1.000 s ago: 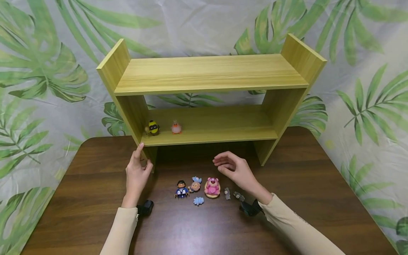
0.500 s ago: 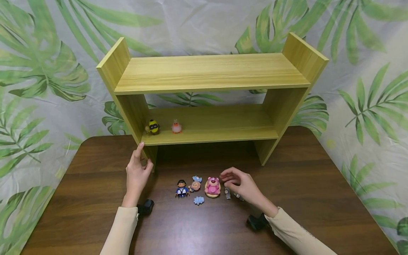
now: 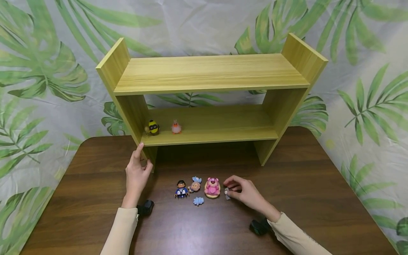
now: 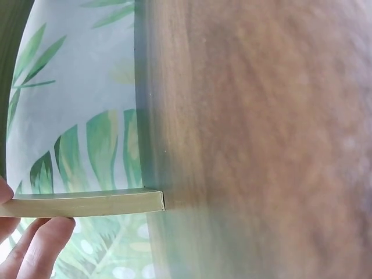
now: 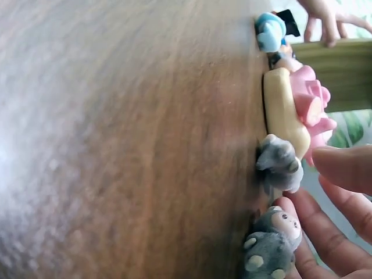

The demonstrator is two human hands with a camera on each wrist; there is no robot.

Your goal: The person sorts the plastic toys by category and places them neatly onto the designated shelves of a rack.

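My left hand (image 3: 137,175) grips the left side panel of the wooden shelf (image 3: 204,143); in the left wrist view, the panel's edge (image 4: 87,203) lies between its fingers. Low over the table, my right hand (image 3: 247,193) reaches down at a small grey toy figure (image 3: 227,193), thumb and fingers apart around it. In the right wrist view, that grey figure (image 5: 280,164) rests on the table beside the thumb, while a second grey figure (image 5: 273,244) with a pale face lies near the fingers. A pink bear toy (image 3: 212,187) on a cream ring sits just left of the right hand.
Left of the bear are a dark-haired toy figure (image 3: 181,189), a round tan-faced toy (image 3: 194,186) and a pale blue piece (image 3: 198,201). On the middle shelf stand a yellow-and-black toy (image 3: 153,128) and a pink bird toy (image 3: 176,127). Leaf-print cloth (image 3: 204,28) hangs behind.
My right hand has come down from above the toys toward the table and now covers one grey figure while reaching the other. The left hand stays on the shelf's side.
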